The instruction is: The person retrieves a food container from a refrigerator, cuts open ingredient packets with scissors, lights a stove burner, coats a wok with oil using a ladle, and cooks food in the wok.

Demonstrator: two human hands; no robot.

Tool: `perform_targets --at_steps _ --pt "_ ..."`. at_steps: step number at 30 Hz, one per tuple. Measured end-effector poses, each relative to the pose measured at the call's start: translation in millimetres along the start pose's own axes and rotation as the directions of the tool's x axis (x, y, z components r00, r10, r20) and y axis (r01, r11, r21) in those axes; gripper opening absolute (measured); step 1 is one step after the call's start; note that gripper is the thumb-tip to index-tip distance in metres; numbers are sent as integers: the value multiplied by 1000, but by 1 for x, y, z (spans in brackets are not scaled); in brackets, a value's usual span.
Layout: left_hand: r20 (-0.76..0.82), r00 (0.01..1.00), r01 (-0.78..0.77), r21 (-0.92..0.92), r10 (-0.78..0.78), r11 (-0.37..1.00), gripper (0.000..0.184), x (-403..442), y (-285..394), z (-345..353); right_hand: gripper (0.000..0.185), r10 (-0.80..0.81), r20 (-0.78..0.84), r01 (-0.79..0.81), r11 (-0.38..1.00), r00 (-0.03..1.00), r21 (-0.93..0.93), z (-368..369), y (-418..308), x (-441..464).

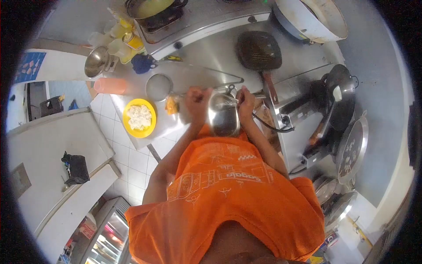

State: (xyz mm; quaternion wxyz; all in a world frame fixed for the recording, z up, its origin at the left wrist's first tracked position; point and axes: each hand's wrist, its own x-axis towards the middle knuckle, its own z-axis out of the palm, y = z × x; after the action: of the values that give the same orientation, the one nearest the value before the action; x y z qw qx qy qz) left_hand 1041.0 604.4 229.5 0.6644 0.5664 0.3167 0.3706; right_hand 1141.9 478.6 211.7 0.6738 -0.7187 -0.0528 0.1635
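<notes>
A rectangular metal container [223,118] is between my hands, close to the orange shirt. My left hand [196,103] is closed at its left side; what it holds, if anything, is too small to tell. My right hand [246,103] is closed at the upper right edge, around something thin that I cannot make out. Shiny wire-like or clear material [227,100] shows at the container's top. To the left lie an orange-yellow item [172,105], a round sieve-like disc [159,87] and a yellow plate [127,116] of white crumbly food [140,117].
A stove [206,28] with a pot [154,9] stands ahead. A square grill pan [259,50] lies ahead-right, its handle toward me. Dark woks [345,97] are at right. A pink cup [110,86], metal bowl [96,62] and blue cloth [143,64] sit at left.
</notes>
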Motion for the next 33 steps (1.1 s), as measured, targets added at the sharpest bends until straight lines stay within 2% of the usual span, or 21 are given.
perform_targets --at_steps 1,3,6,7,9,10,12,13,15,16,17,18,19,22,25,27,28,30,33 --pt "-19 1000 -15 33 16 999 29 0 2 2 49 -19 -2 19 999 1000 -29 0 7 2" --pt "-56 997 -47 101 53 994 33 3 4 5 48 -170 22 171 966 985 -191 -2 19 7" --pt "-79 994 85 128 -75 988 40 8 -5 3 47 -341 87 349 866 936 -360 -4 28 14" --pt "-64 996 78 145 -69 986 41 9 -7 2 47 -388 110 398 826 915 -400 -3 27 16" --pt "-30 998 64 182 -59 981 43 9 -6 1 22 -324 133 349 824 937 -446 -4 26 15" --pt "12 996 81 127 -84 989 41 9 -2 2 11 -293 142 325 821 945 -469 -5 25 17" --pt "101 987 127 15 -128 992 36 6 5 3 18 -318 111 332 820 942 -466 -7 29 19" --pt "125 977 163 68 -171 984 35 8 4 4 22 -329 96 335 820 939 -465 -7 30 19" --pt "167 950 233 181 -263 955 35 13 -4 0 28 -83 3 80 944 997 -319 -5 12 17" --pt "291 934 169 160 -210 973 37 15 -34 -14 32 51 -28 -56 970 998 -235 -5 3 14" --pt "409 901 102 126 -146 987 40 19 -86 -34 34 27 -40 -36 969 999 -245 -7 9 15" --pt "447 888 73 103 -112 992 37 21 -91 -37 37 1 -52 -14 967 999 -255 -10 19 18" --pt "483 872 45 78 -77 996 35 24 -76 -33 40 -24 -64 6 965 998 -264 -9 20 19" --pt "404 910 75 61 -93 995 19 15 -25 -28 42 200 -46 -199 980 979 30 -5 9 16" --pt "415 904 121 -14 -105 993 24 12 -15 -23 42 24 -66 -41 960 998 -275 -10 23 19" --pt "441 892 163 -118 -96 979 33 7 -11 -19 39 102 -70 -115 966 992 -231 -15 29 21" --pt "460 882 148 -67 -101 987 32 4 -7 -19 38 144 -72 -156 966 987 -208 -17 31 18" --pt "493 864 105 29 -106 994 32 2 2 -20 39 23 -96 -41 980 995 -194 -18 30 15" --pt "505 824 271 44 -256 961 32 -8 -6 -29 40 -111 -52 94 961 992 -262 -23 28 7"
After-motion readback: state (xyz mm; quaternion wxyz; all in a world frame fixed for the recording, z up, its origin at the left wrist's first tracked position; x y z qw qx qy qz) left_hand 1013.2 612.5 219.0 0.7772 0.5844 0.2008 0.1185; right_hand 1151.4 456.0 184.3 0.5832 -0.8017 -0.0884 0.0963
